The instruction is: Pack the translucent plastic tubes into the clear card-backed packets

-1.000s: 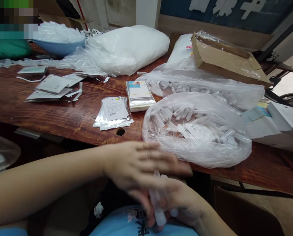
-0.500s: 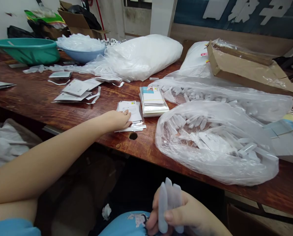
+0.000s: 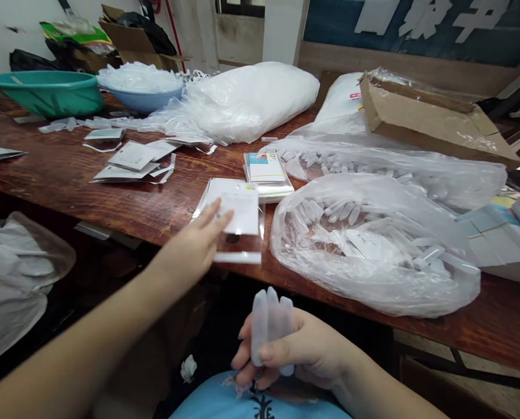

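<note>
My left hand (image 3: pixel 192 241) is at the table's front edge, its fingers on top of a clear plastic bag (image 3: pixel 239 256) with a white card inside. The bag hangs partly over the edge, tilted and pinched in that hand; the thumb is hidden. More bagged cards (image 3: pixel 203 195) lie under and beside it. Low in front of my body, my right hand (image 3: pixel 292 349) grips several frosted, finger-shaped plastic pieces (image 3: pixel 270 323), standing upright side by side under the thumb. A stack of clear bags (image 3: pixel 269 174) with a printed card on top sits just behind the left hand's bag.
On the right, an open plastic bag (image 3: pixel 373 291) contains loose frosted pieces, with a similar bag behind it. Filled packets (image 3: pixel 133 160) lie at left. A green basin (image 3: pixel 50 93), blue basin (image 3: pixel 144 102), large white bag (image 3: pixel 260 99) and cardboard box (image 3: pixel 434 125) stand behind.
My left hand has drawn a bagged card off the pile, toward me and slightly right. My right hand has risen and shifted left, still holding the plastic pieces.
</note>
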The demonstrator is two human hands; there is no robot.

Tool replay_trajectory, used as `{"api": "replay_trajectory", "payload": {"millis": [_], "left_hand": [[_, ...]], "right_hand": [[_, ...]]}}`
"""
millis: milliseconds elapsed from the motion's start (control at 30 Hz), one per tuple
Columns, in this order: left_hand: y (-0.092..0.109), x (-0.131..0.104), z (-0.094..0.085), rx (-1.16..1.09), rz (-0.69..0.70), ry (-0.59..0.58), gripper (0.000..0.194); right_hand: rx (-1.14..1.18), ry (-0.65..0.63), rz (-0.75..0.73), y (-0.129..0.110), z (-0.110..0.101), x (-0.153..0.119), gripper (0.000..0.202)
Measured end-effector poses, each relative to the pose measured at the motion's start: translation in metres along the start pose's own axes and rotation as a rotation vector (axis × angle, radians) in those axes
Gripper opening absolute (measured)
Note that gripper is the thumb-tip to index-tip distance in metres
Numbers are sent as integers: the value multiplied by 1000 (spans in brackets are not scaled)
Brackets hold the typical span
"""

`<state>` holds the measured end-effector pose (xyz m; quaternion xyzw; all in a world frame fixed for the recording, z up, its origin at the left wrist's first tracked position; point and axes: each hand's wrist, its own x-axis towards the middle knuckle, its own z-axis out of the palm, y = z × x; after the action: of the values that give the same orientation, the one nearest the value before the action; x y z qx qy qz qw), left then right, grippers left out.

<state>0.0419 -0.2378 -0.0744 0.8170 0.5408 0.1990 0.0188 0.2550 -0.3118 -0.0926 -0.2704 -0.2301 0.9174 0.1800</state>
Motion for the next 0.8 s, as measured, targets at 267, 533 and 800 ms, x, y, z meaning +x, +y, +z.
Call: {"api": "replay_trajectory", "payload": {"millis": [267, 533, 800], "left_hand": [[80, -67, 30, -874, -485, 26, 47], [107, -64, 29, -1670, -940, 221, 83], [116, -68, 28, -1882, -952, -24, 45]], "right_hand": [[8, 209, 110, 17, 3, 0, 31], [-315, 451, -109, 32, -8, -33, 35], [-463, 414, -30, 36, -4, -61, 32]]}}
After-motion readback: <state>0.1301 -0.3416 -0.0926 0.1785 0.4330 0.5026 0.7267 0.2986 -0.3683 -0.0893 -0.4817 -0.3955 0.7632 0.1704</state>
